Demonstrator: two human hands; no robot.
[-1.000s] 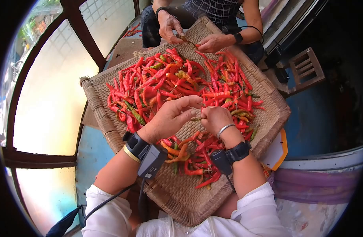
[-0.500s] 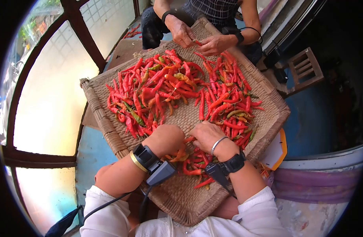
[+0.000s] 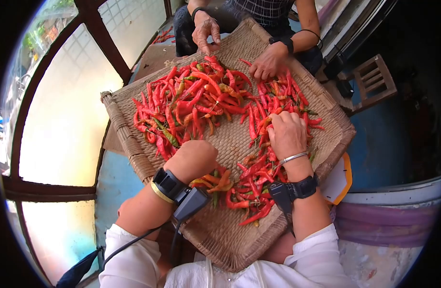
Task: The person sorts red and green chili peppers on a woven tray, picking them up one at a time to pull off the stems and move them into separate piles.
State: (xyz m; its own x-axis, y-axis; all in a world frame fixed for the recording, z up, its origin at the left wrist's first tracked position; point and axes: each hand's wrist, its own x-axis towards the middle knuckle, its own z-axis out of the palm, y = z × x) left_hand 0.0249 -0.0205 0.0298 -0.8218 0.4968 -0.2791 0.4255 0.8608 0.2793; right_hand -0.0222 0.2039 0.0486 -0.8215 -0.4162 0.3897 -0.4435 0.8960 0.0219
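Note:
A large pile of red chili peppers (image 3: 196, 98), with a few green and orange ones, lies on a square woven tray (image 3: 220, 242). My left hand (image 3: 194, 158) is bent over the pile's lower left edge, knuckles up; its fingers are hidden beneath it. Below it lie several orange chili peppers (image 3: 215, 182). Over the right-hand heap, my right hand (image 3: 288, 134) has its fingers curled down and pressed together on a red chili pepper (image 3: 264, 127); the fingertips are partly hidden. A smaller group of red chilies (image 3: 251, 192) rests nearer me, between my wrists.
Across the tray, another person's hands (image 3: 206, 31) are over the far chilies, one lifted, one touching them. A wooden stool (image 3: 371, 84) stands at the right. Framed window panes (image 3: 62, 115) line the left. A white and orange object (image 3: 339, 180) sits beside the tray.
My right hand has moved up and right, from the near group to the right-hand heap. My left hand has shifted slightly left and up. The other person's hands have parted.

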